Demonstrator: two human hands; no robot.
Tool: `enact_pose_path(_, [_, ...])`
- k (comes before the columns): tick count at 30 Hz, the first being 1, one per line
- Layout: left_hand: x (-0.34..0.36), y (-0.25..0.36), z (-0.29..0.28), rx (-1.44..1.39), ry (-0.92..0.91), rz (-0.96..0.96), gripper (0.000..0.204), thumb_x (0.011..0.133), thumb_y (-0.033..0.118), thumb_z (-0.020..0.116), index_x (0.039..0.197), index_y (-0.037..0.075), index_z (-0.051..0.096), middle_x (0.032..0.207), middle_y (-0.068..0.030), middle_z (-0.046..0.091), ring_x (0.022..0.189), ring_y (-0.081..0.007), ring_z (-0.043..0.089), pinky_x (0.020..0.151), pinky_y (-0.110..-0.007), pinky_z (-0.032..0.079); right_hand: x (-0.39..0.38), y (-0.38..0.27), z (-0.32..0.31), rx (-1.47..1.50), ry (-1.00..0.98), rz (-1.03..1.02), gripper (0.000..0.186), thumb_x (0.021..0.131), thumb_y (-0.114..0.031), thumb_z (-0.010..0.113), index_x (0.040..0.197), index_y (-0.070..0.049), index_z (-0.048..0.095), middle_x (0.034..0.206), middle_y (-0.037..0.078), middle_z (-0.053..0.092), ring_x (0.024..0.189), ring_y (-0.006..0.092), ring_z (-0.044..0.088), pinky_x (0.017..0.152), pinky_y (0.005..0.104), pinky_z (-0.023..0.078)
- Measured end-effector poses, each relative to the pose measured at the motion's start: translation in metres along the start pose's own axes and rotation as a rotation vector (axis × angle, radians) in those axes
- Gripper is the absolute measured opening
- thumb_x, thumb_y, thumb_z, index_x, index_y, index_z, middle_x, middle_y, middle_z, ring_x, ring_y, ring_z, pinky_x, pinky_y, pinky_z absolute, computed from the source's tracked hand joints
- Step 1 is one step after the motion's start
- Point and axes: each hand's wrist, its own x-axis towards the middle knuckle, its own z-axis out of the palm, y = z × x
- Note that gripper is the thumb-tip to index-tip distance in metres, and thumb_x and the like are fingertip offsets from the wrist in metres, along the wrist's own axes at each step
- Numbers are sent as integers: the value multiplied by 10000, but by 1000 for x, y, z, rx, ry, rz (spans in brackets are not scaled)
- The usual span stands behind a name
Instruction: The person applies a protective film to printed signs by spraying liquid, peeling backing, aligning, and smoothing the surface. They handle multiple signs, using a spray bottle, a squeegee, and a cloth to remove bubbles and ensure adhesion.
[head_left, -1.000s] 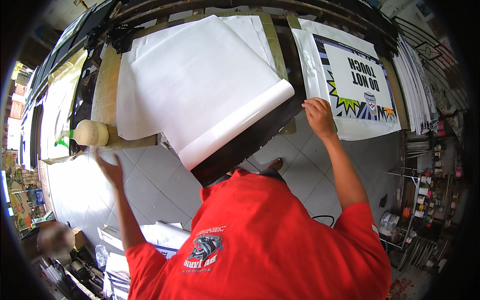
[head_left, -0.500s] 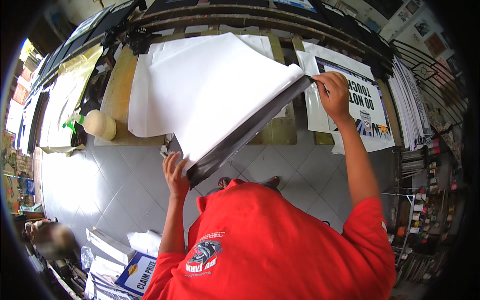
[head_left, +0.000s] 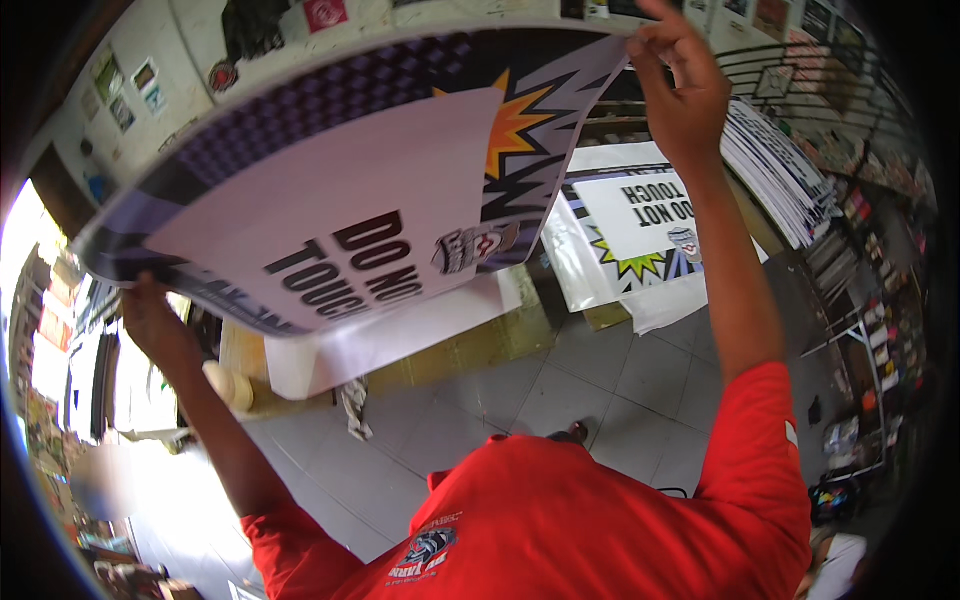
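Observation:
A large printed poster (head_left: 350,180) is raised in front of me, its purple-and-black border, pale panel and orange burst facing me. My left hand (head_left: 160,325) is closed on its lower left corner. At the upper right corner, my right hand (head_left: 690,95) pinches the edge between thumb and fingers, the other fingers lifted. Below the poster, a white sheet (head_left: 400,345) lies on the work table (head_left: 500,335), partly hidden. Another printed poster (head_left: 640,225), with a green burst, lies to the right on white sheeting.
A pale bottle (head_left: 228,385) stands at the table's left side, partly covered by my arm. A crumpled cloth (head_left: 355,408) hangs at the front edge. A stack of printed sheets (head_left: 775,170) leans at the far right, near a metal rack (head_left: 865,400). Grey floor tiles (head_left: 480,395) lie below.
Both hands have risen and spread apart, lifting the sheet off the table. Its white back faced up before; its printed side now shows. My left hand has moved far left.

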Motion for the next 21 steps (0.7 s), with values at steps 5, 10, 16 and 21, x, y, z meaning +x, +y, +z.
enact_pose_path(5, [50,78,64,8,-170,-15,203,969,196,628,1050,10,621,777,28,551,658,-53,439,584,-199,332,-64,-21,-44,604,30,428,656,860,-207,772,1384,7,440,1236,99,594,1160,150,548,915,290,485])
enact_pose_path(10, [55,96,125,110,-345,94,307,969,199,620,1107,-70,570,970,-67,597,900,-130,579,781,-254,470,-149,-28,-84,784,323,779,253,901,-33,680,1140,21,618,1048,77,684,936,108,637,824,258,531])
enact_pose_path(16, [54,106,163,657,-372,596,524,961,268,599,1343,-74,491,1220,-166,588,1154,-250,553,998,-344,432,-191,-1,-140,923,468,770,138,889,37,658,1026,21,642,969,87,703,890,113,660,821,257,540])
enact_pose_path(21, [65,138,190,-22,-323,28,473,985,197,533,1401,-12,451,1346,-141,520,1176,-241,563,989,-380,463,-194,-3,-177,688,324,767,152,879,62,646,1028,36,661,997,126,702,939,154,667,826,297,542])
